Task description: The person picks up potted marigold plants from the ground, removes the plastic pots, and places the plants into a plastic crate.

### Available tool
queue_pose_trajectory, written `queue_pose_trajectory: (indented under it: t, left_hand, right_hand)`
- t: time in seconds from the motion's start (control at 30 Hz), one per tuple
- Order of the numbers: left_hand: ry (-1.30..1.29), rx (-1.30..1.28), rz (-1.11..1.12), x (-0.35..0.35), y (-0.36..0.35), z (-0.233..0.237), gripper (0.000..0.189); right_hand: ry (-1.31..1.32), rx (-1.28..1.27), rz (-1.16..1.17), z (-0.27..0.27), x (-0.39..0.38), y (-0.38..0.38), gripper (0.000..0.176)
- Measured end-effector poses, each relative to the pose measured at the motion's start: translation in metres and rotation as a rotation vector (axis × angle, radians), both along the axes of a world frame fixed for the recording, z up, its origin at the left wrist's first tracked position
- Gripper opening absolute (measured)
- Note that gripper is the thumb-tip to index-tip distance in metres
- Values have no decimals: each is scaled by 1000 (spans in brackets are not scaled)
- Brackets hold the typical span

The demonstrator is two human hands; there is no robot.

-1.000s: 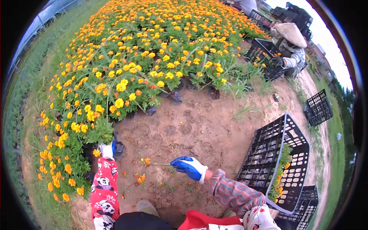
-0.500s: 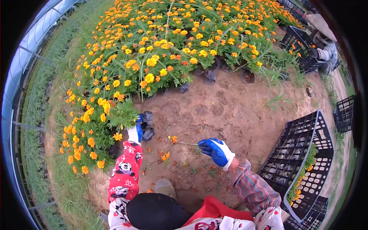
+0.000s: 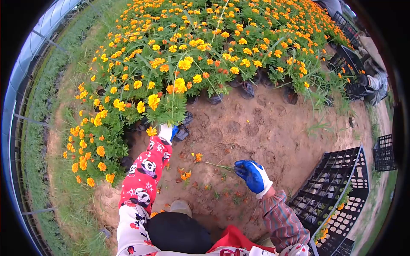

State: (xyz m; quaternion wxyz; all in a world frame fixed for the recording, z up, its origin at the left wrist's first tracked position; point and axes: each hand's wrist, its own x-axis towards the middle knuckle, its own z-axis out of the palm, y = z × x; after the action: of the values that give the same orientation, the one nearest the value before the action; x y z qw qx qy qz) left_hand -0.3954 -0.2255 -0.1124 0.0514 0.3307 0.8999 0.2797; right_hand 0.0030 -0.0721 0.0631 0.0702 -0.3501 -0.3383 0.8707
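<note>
My left hand [image 3: 168, 131], in a blue-and-white glove, is at the base of a marigold plant [image 3: 164, 114] at the edge of the flower bed. Foliage hides most of its fingers, and they appear closed around the plant's base. Dark plastic plant bags [image 3: 183, 131] stand just right of it. My right hand [image 3: 253, 176], in a matching glove, hovers over bare soil with fingers loosely curved and nothing visible in them. A thin green stem [image 3: 218, 165] reaches toward its fingertips, seemingly lying on the ground. Loose orange petals [image 3: 185, 175] lie between my hands.
Dense marigolds [image 3: 230, 47] fill the area ahead. A black plastic crate [image 3: 329, 183] holding plants is at my right, with another crate [image 3: 384, 152] beyond. A co-worker's sleeve [image 3: 377, 82] shows beside a crate [image 3: 348, 64] at the far right.
My left hand has moved up and right, and the marigold plant at it has shifted with it and looks larger. My right hand has drawn back rightward, showing more of the stem.
</note>
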Motion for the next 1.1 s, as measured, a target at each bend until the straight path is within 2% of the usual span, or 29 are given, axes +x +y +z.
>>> queue_pose_trajectory:
  t: [0.1,0.13,0.2,0.23,0.3,0.33,0.37,0.4,0.43,0.47,0.5,0.57,0.6,0.63,0.67,0.7,0.77,0.8,0.87,0.93,0.97,1.0,1.07,1.1]
  left_hand:
    - [-72,-14,-81,19,0,8,25]
    - [-119,15,-143,22,4,8,25]
    - [-288,151,-276,44,20,37,25]
    - [-397,226,-335,53,30,56,26]
    - [-657,358,-427,80,49,106,27]
    - [-790,402,-469,97,61,133,27]
    - [-912,434,-520,119,76,164,28]
    - [-1038,460,-564,141,93,196,30]
    - [-1232,447,-571,180,105,261,35]
    - [-1200,447,-593,179,123,251,41]
    - [-1304,415,-657,193,138,264,42]
    - [-1432,352,-750,239,163,326,45]
    - [-1454,329,-784,270,171,360,47]
    - [-1316,353,-944,290,182,376,48]
    - [-1319,336,-988,321,189,402,49]
    - [-1298,335,-997,339,204,409,48]
    - [-1294,363,-1093,400,219,436,45]
    - [-1281,348,-1176,429,226,447,43]
    - [-1051,312,-1564,464,242,448,39]
    - [-875,357,-1665,500,259,444,40]
    - [-734,289,-1710,509,268,443,41]
    - [-802,174,-1582,522,260,452,43]
    - [-943,185,-1375,525,251,440,44]
    - [-839,193,-1412,514,251,428,48]
  right_hand:
    - [-31,27,7,6,-8,6,24]
    - [-44,70,22,12,-11,9,24]
    - [-72,248,46,26,-15,15,25]
    - [-166,503,126,40,-15,19,27]
    - [-286,738,307,62,-27,34,37]
    - [-396,1116,378,90,-28,36,48]
    - [-401,1241,393,95,-31,40,61]
    - [-467,1413,355,102,-34,39,70]
    - [-466,1542,291,115,-30,38,77]
    - [-480,1595,211,119,-30,41,84]
    - [-429,1623,162,135,-24,47,89]
    - [-451,1763,-85,150,-13,59,91]
    - [-461,1799,-143,167,1,70,91]
    - [-432,1781,-76,195,24,82,89]
    - [-449,1785,-91,216,48,92,84]
    - [-455,1745,-131,241,77,96,74]
    - [-574,1827,-193,278,131,105,44]
    - [-578,1818,-199,288,163,112,44]
    - [-791,1699,-186,302,230,130,46]
    - [-994,1572,-163,307,291,137,49]
    - [-1070,1694,-221,302,315,138,43]
    - [-1138,1823,-281,292,338,141,38]
    - [-1309,1909,-209,266,378,153,35]
    - [-1325,1951,-194,245,397,166,34]
